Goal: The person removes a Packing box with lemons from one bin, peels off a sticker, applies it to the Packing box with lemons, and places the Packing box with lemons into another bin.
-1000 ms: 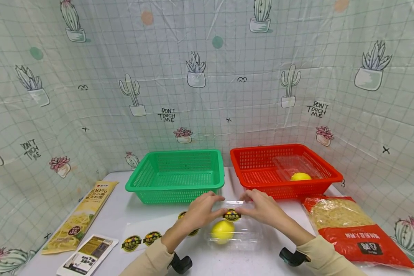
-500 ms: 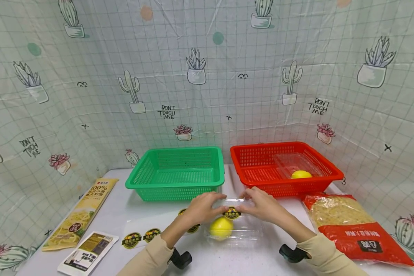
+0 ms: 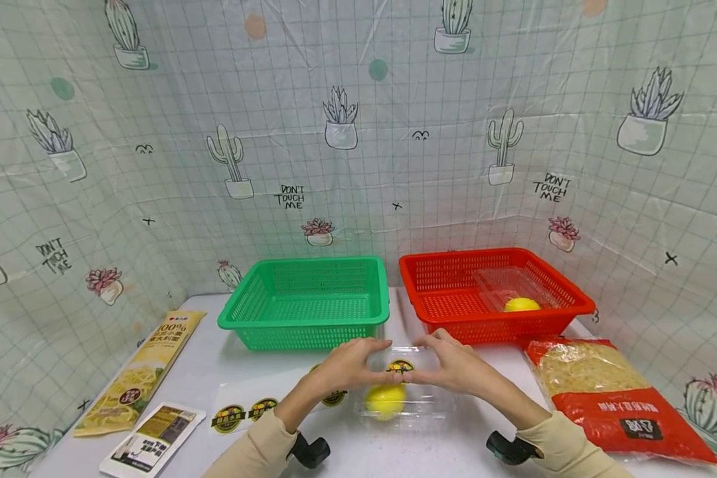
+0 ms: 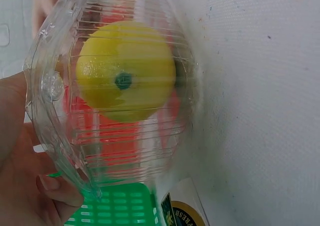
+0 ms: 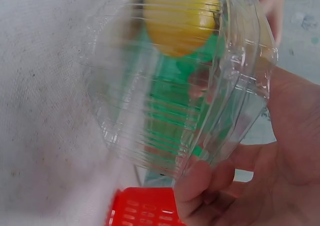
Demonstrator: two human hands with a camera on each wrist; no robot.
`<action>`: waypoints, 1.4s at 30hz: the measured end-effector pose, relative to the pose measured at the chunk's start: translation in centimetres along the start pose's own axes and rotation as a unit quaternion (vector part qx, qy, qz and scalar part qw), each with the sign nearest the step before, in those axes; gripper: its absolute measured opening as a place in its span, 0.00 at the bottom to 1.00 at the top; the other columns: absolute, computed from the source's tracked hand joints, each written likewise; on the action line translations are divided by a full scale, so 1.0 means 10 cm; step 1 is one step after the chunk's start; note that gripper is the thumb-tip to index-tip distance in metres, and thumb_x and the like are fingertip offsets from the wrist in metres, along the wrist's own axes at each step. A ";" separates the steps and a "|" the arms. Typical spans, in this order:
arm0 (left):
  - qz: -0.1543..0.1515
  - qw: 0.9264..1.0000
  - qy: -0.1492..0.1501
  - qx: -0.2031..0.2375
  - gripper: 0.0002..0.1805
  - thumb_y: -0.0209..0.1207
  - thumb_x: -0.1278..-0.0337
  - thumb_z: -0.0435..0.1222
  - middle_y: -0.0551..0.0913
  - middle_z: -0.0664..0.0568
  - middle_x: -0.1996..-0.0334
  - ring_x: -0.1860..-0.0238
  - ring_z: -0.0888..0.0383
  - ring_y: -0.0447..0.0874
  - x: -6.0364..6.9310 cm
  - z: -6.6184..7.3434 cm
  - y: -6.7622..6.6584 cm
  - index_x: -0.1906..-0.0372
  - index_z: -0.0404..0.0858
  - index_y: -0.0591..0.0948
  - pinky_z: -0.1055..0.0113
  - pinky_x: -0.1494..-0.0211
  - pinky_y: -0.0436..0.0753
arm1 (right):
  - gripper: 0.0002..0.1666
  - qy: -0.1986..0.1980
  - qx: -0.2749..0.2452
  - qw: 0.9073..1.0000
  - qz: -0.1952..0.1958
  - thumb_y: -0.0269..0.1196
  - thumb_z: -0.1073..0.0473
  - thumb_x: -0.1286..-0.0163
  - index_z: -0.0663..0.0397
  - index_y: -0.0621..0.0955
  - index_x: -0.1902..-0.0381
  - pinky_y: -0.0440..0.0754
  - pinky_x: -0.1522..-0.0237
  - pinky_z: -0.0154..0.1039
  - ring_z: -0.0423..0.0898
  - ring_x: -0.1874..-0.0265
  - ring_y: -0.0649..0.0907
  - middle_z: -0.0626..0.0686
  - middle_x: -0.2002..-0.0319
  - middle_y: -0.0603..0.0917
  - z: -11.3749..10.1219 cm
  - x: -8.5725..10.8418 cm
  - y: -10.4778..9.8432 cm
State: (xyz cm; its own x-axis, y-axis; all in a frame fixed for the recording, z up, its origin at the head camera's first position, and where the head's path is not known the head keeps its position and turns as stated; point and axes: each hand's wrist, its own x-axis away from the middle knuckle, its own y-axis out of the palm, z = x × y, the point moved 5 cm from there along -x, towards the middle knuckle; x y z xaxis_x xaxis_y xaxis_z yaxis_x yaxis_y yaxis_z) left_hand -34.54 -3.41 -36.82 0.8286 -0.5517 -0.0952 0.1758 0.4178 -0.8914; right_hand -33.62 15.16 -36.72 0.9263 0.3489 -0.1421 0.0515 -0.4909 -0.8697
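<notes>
A clear plastic clamshell box lies on the white table with a round yellow fruit, lemon-like, inside at its left half. On its lid is a black-and-gold fruit sticker. My left hand holds the box from the left, my right hand from the right. Both thumbs press by the sticker's near edge, their tips almost meeting, while the fingers reach to the far side. The left wrist view shows the fruit through the ribbed wall; in the right wrist view, curled fingers touch the box rim.
Behind stand a green basket and a red basket; the red one holds another clear box with a yellow fruit. A sticker sheet, noodle pack and white packet lie left, a red pasta bag right.
Both thumbs have slid toward the near edge of the sticker, and more of the sticker's upper part shows. The box and fruit stay almost in place.
</notes>
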 end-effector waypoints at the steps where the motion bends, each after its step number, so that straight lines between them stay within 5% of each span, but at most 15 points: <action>1: 0.001 1.000 0.002 -0.001 0.39 0.61 0.43 0.60 0.75 0.49 0.33 0.31 0.48 0.71 0.00 0.00 0.00 0.32 0.43 0.73 0.45 0.33 0.73 | 0.42 -0.004 0.000 1.000 -0.002 0.72 0.34 0.47 0.53 0.79 0.41 0.77 0.68 0.38 0.44 0.68 0.77 0.52 0.55 0.77 0.01 0.00 0.00; 9: 0.057 0.998 0.027 0.000 0.25 0.62 0.38 0.50 0.84 0.49 0.44 0.43 0.52 0.82 -0.07 -0.02 0.00 0.41 0.41 0.81 0.57 0.47 0.82 | 0.28 -0.029 -0.008 0.999 0.017 0.70 0.41 0.42 0.50 0.82 0.48 0.80 0.62 0.43 0.48 0.58 0.80 0.54 0.55 0.80 0.06 -0.05 -0.02; 14: 0.104 0.994 0.023 -0.033 0.19 0.62 0.38 0.49 0.88 0.53 0.51 0.48 0.53 0.85 -0.11 0.01 0.00 0.48 0.44 0.85 0.58 0.51 0.83 | 0.21 -0.004 0.012 0.999 0.046 0.70 0.40 0.42 0.45 0.82 0.58 0.77 0.68 0.40 0.45 0.65 0.80 0.52 0.59 0.80 0.05 -0.11 0.00; 19: 0.117 0.992 0.010 -0.049 0.16 0.62 0.38 0.49 0.88 0.55 0.52 0.51 0.54 0.86 -0.12 0.04 0.00 0.51 0.46 0.85 0.60 0.59 0.83 | 0.22 0.022 0.034 0.998 0.055 0.70 0.38 0.43 0.44 0.80 0.62 0.74 0.73 0.37 0.43 0.72 0.76 0.51 0.60 0.80 0.03 -0.14 0.03; 23: 0.101 0.994 0.020 -0.030 0.18 0.62 0.38 0.48 0.88 0.52 0.51 0.49 0.52 0.86 -0.11 0.03 0.00 0.49 0.43 0.85 0.59 0.56 0.83 | 0.22 0.014 0.022 0.999 0.043 0.70 0.39 0.42 0.45 0.80 0.59 0.75 0.71 0.37 0.43 0.70 0.77 0.52 0.59 0.79 0.05 -0.12 0.03; 31: 0.013 0.999 0.015 0.030 0.33 0.65 0.43 0.52 0.81 0.48 0.39 0.36 0.49 0.76 -0.06 -0.04 0.01 0.36 0.40 0.77 0.52 0.36 0.77 | 0.32 -0.019 -0.018 1.000 -0.013 0.70 0.39 0.43 0.48 0.80 0.45 0.81 0.65 0.41 0.49 0.60 0.81 0.54 0.53 0.77 0.09 -0.05 0.00; 42: 0.006 1.000 0.015 0.026 0.37 0.64 0.44 0.57 0.78 0.48 0.36 0.33 0.49 0.74 -0.03 -0.02 0.00 0.34 0.41 0.75 0.50 0.35 0.76 | 0.38 -0.014 -0.009 1.000 -0.022 0.70 0.34 0.45 0.48 0.78 0.42 0.77 0.67 0.39 0.46 0.67 0.77 0.53 0.54 0.75 0.02 0.00 0.00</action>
State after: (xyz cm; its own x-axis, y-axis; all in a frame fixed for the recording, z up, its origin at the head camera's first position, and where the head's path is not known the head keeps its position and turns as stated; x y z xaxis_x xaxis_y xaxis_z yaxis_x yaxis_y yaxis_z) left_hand -34.91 -3.32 -36.90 0.8150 -0.5668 -0.1203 0.1930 0.4613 -0.8660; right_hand -33.74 15.33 -36.83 0.9122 0.3927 -0.1168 0.0992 -0.4882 -0.8671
